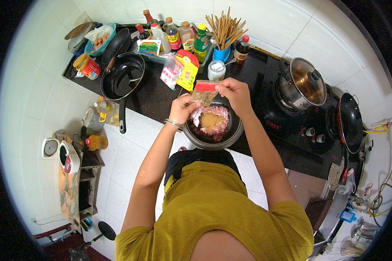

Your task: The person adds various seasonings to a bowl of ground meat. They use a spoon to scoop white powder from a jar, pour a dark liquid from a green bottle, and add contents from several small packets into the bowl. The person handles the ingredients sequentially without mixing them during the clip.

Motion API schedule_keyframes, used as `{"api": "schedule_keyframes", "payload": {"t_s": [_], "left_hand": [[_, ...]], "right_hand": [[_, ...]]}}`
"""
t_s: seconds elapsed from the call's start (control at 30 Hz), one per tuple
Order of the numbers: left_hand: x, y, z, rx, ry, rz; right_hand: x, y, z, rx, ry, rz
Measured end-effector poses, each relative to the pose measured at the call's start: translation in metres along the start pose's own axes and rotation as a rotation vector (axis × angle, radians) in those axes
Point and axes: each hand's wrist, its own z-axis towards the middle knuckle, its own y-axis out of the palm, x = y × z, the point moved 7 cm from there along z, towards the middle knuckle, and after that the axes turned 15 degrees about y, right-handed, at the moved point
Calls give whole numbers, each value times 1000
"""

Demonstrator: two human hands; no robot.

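Between my hands is a small clear zip bag (203, 96) with a red top strip and brownish powder inside. My left hand (181, 109), a bangle at its wrist, is closed on the bag's lower left corner. The fingers of my right hand (234, 93) pinch its upper right end. Below the bag stands a dark metal bowl (231, 140) at the counter's front edge. Minced meat (219, 129) lies in it, with a mound of tan powder (210, 120) and some white powder (196, 116) on top.
Behind my hands are a white-lidded jar (216, 70), yellow seasoning packet (187, 71), several sauce bottles (173, 37) and chopsticks in a blue holder (221, 54). A black frying pan (123, 78) sits left; a lidded pot (307, 85) and wok (349, 122) are on the right.
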Motion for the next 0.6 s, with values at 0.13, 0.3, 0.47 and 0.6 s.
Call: {"api": "schedule_keyframes", "payload": {"t_s": [0.13,0.3,0.47,0.6], "left_hand": [[7,-1,4,-3,40,0],[3,0,4,-5,-4,-13],[7,2,3,11,-3,-23],[11,1,7,23,4,-15]], "right_hand": [[3,1,1,-11,-42,-12],[-4,-2,-2,22,-118,-9],[0,-2,-1,46,-129,25],[4,0,2,18,-94,75]]}}
